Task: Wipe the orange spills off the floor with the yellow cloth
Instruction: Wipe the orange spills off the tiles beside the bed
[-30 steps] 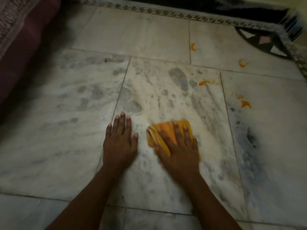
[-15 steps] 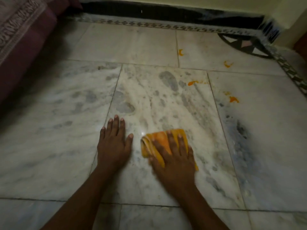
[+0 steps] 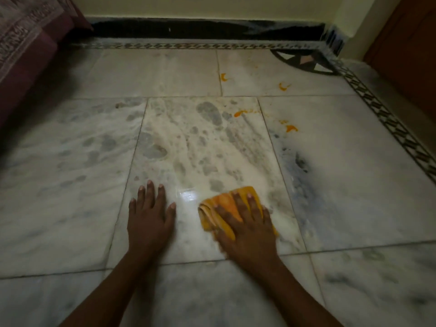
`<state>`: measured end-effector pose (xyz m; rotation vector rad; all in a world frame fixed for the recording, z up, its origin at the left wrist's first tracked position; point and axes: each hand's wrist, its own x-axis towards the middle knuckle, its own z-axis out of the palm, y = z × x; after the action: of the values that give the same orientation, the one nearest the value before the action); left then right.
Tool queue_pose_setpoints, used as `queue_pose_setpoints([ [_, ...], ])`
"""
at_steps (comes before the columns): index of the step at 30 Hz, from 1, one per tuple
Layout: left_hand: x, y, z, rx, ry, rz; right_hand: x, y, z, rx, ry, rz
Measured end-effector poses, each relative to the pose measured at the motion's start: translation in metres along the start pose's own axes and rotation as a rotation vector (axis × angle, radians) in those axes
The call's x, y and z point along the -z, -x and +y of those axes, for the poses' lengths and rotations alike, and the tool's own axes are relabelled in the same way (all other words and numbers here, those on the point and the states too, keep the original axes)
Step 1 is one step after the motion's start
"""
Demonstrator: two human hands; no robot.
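My right hand (image 3: 247,223) presses flat on the folded yellow cloth (image 3: 220,204), which lies on the white marble floor (image 3: 70,185). My left hand (image 3: 149,215) rests palm down on the floor just left of the cloth, fingers spread, holding nothing. Several orange spills lie farther away: one on a tile joint (image 3: 223,77), one to its right (image 3: 283,86), a smear on the middle tile (image 3: 240,112), and one near the right joint (image 3: 291,128). All are well beyond the cloth.
A maroon bedspread (image 3: 26,50) hangs at the far left. A black skirting (image 3: 200,29) and patterned border (image 3: 387,119) edge the floor. A brown wooden door (image 3: 405,55) stands at the far right. A shiny wet patch (image 3: 187,195) lies between my hands.
The view has tilted up, showing more wall. My right hand has drawn the cloth slightly toward me; my left hand stays planted on the floor.
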<state>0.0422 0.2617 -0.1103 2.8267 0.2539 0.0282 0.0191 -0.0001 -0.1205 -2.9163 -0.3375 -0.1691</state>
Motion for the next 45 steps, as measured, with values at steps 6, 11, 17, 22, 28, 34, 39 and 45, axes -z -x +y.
queue_pose_setpoints([
  [6,-0.004,0.028,0.011,-0.035,0.012,0.012,0.027,-0.02,0.073,-0.538,-0.003,-0.111],
  [11,-0.005,0.041,0.035,-0.061,0.085,-0.008,0.01,-0.026,0.014,-0.304,-0.052,-0.014],
  [17,-0.019,0.027,0.075,-0.386,0.095,-0.122,0.025,0.043,0.053,-0.209,0.013,-0.065],
  [22,-0.028,-0.019,0.103,-0.435,0.118,-0.2,0.043,-0.055,0.097,-0.637,-0.104,-0.121],
  [28,-0.032,-0.097,0.119,-0.386,0.075,-0.192,0.008,-0.058,0.061,-0.257,-0.042,0.097],
  [34,-0.037,-0.142,0.127,-0.343,0.059,-0.056,0.011,-0.064,0.123,-0.469,0.113,0.137],
  [39,-0.052,-0.146,0.122,-0.308,0.049,0.038,-0.014,-0.181,0.103,-0.611,0.022,0.147],
  [45,-0.046,-0.149,0.123,-0.214,0.045,0.036,0.002,-0.104,0.068,-0.199,0.038,0.148],
])
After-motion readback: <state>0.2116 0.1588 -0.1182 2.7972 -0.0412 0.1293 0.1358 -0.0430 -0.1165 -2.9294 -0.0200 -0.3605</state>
